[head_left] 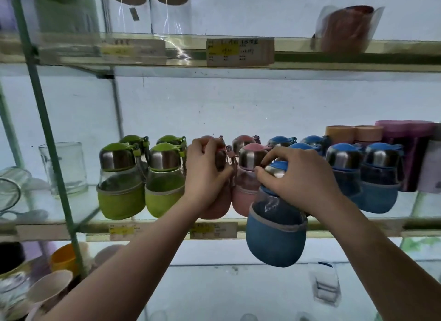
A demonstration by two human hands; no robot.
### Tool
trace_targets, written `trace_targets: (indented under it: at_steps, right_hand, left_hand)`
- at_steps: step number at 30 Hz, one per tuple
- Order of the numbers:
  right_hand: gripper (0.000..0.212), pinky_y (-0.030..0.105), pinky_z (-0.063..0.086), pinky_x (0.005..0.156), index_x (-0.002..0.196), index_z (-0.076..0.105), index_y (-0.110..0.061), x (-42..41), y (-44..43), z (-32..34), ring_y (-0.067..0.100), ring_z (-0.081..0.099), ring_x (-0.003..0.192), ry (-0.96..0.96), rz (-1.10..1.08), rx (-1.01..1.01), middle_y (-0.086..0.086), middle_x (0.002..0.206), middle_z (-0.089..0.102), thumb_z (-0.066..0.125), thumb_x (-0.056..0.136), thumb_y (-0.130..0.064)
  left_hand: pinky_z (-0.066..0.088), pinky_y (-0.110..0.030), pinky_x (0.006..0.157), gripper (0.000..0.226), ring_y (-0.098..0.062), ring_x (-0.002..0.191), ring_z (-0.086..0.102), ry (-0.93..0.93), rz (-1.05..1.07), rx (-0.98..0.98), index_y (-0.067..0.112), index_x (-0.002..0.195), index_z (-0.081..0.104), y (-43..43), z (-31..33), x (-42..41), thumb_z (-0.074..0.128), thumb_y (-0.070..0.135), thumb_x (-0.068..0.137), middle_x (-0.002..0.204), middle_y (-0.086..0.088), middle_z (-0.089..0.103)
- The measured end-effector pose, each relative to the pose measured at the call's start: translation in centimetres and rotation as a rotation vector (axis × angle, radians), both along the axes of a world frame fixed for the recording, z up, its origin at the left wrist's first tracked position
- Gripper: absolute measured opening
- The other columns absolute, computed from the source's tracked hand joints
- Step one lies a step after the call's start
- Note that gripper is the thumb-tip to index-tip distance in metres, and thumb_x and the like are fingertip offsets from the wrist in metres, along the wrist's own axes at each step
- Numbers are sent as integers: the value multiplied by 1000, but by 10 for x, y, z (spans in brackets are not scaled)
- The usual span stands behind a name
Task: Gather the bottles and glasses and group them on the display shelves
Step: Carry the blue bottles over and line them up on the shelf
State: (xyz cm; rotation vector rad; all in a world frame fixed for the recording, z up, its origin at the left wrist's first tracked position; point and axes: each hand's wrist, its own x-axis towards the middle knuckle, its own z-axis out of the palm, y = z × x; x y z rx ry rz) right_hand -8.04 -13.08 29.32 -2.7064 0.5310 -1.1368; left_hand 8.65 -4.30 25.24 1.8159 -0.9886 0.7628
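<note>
On the middle glass shelf [372, 225], your left hand [205, 170] grips a pink bottle [216, 209] standing just beside the green bottles [121, 199]. Your right hand [303, 179] clutches a blue bottle [274, 239] by its cap, tilted, hanging just off the shelf's front edge.

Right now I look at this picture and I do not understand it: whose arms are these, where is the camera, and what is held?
There is no machine: a person wears one camera on the head, so you see their own two arms reaching forward. The left hand grips the cap of a pink-sleeved glass bottle on the glass display shelf. The right hand grips a blue-sleeved glass bottle by its cap, tilted, in front of the shelf edge. Green-sleeved bottles and a clear glass mug stand further left.
</note>
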Motion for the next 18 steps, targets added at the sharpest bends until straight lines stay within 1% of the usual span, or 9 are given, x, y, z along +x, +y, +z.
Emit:
trace_targets:
  at_steps: [3,6,9,12,14,16,18]
  right_hand:
    - [21,27,46,71,90,64,-33,1,-2,0,11,55,82,1,17,13,-11,90,66,59,79,-51]
    - [25,29,48,73,91,65,-33,2,-3,2,13,57,85,-2,22,17,-9,93,68,56,78,-52]
    - [30,30,49,74,93,66,-32,3,-1,3,14,57,89,-1,12,5,-8,96,68,54,76,-54]
    - [30,31,49,76,94,66,-31,4,1,3,15,57,91,-8,6,6,-7,96,68,55,77,-52]
    - [27,31,48,75,92,66,-31,3,3,3,15,57,89,-13,1,14,-7,94,68,57,78,-51]
    - [24,29,46,73,89,66,-30,2,6,2,15,56,87,-27,-8,24,-6,91,67,58,78,-49]
    - [22,28,43,71,89,66,-30,1,8,1,14,55,85,-34,-15,31,-6,91,67,59,79,-49]
  left_hand:
    - [35,-33,90,49,-30,106,44,-33,83,-8,13,109,59,-5,-4,1,48,39,69,111,-13,51]
    - [34,-32,90,46,-30,106,43,-56,96,-4,11,108,59,-8,-4,3,52,34,70,110,-14,52]
    - [37,-33,88,44,-27,104,44,-133,88,6,7,106,60,-9,-4,5,49,31,70,110,-13,53]
    - [39,-36,83,43,-23,101,42,-163,101,25,7,104,60,-8,-3,4,48,30,69,108,-14,55]
    - [39,-36,82,42,-24,100,44,-171,114,51,7,103,60,-7,-3,5,48,30,70,107,-13,56]
    - [39,-36,84,41,-28,100,50,-183,124,84,8,102,61,-4,-2,7,47,31,71,106,-12,58]
    - [40,-40,90,40,-31,100,55,-202,144,111,9,101,63,-2,1,7,47,33,74,105,-11,60]
